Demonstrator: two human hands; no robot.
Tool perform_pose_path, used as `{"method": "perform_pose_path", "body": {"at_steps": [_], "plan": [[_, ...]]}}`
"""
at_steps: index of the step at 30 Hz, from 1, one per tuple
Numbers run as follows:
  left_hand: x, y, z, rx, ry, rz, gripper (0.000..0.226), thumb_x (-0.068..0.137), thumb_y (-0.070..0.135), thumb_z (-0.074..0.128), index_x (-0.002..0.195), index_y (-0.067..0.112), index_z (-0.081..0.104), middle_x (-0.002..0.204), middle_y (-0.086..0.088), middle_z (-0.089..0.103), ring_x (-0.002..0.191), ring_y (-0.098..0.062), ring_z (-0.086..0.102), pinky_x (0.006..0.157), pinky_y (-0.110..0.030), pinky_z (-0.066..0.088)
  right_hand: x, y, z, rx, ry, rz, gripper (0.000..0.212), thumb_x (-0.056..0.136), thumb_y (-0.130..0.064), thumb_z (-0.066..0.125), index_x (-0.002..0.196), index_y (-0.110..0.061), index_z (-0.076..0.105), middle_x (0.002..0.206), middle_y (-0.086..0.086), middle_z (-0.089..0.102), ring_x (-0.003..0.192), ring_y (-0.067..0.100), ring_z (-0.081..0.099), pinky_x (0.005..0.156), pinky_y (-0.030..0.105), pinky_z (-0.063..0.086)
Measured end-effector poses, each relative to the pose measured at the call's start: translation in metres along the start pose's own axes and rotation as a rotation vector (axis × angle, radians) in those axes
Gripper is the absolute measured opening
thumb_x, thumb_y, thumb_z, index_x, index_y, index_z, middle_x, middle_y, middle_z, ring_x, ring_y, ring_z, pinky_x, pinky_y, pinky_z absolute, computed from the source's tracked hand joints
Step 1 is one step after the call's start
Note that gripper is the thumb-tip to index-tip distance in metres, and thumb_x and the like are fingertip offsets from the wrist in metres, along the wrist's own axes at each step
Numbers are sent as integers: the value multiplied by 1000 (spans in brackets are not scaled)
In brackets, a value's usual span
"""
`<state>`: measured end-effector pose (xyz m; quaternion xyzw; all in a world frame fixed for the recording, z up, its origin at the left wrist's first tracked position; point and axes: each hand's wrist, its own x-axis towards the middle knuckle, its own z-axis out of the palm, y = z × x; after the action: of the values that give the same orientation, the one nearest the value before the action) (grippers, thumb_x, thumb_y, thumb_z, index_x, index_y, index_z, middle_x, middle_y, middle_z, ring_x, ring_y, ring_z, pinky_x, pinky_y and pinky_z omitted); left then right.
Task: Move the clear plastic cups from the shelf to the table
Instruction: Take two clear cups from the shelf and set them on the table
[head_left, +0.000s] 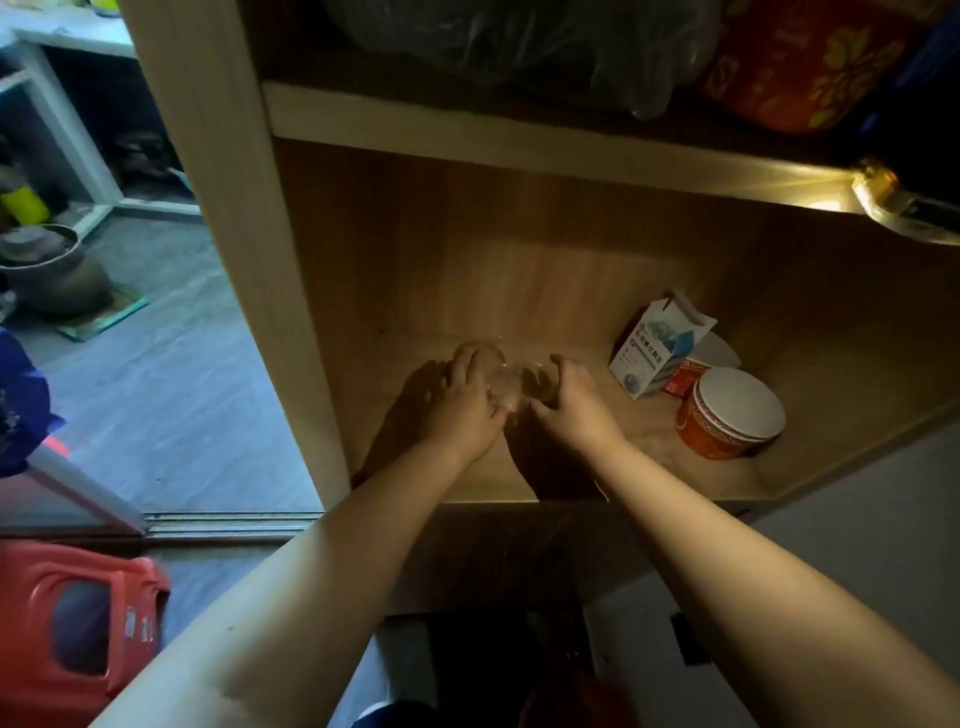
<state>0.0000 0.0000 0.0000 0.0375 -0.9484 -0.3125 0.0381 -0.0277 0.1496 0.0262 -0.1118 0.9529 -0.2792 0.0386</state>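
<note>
Clear plastic cups (501, 382) sit on the wooden shelf (467, 467), faint and hard to count in dim light. Left hand (462, 400) curls around them from 9 o'clock, right hand (571, 402) from 3 o'clock, fingers cupped against the plastic. Further toward 3 o'clock: a white-and-blue carton (657, 348), then an orange paper bowl (730, 413) with white lid.

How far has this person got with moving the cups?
Nothing looks done yet. The clear cups are still on the wooden shelf, hard to count in the dim light. The left hand and right hand close around them from both sides. Lifting them and carrying them to the table, which is out of view, remains.
</note>
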Motion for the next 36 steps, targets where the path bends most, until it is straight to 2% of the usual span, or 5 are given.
{"method": "perform_pose_path", "body": {"at_steps": [13,16,21,30,36], "plan": [[3,1,-1,-124,-3,-94,71,86,26,59,144,16,18,148,-12,27,123,-29,43,91,-39,49,10,-1,7,-12,-27,-50,69,81,-24,68,140,-13,33,141,12,40,129,23,40,103,35,37],[-4,0,-8,-158,-4,-95,70,85,27,60,142,13,23,145,-13,30,119,-28,46,89,-34,47,3,-3,1,19,-6,-61,71,78,-22,71,138,-11,35,138,13,43,126,24,42,102,34,38],[-22,1,-26,-187,2,-111,68,82,30,63,139,13,29,145,-11,29,123,-29,42,98,-47,43,-18,-5,-14,53,24,-64,70,74,-22,74,135,-13,41,133,6,42,118,19,48,93,26,42],[-50,-2,-34,-128,9,-117,70,82,29,64,140,12,27,143,-12,32,116,-28,47,84,-32,43,-43,3,-24,73,15,-52,74,75,-24,74,138,-11,38,130,7,40,112,16,48,92,22,41],[-80,-4,-33,-150,22,-149,73,81,35,64,140,15,26,145,-9,29,115,-29,48,90,-46,48,-66,9,-15,81,4,-92,72,78,-30,70,139,-13,37,129,6,42,116,18,49,91,24,43]]}}
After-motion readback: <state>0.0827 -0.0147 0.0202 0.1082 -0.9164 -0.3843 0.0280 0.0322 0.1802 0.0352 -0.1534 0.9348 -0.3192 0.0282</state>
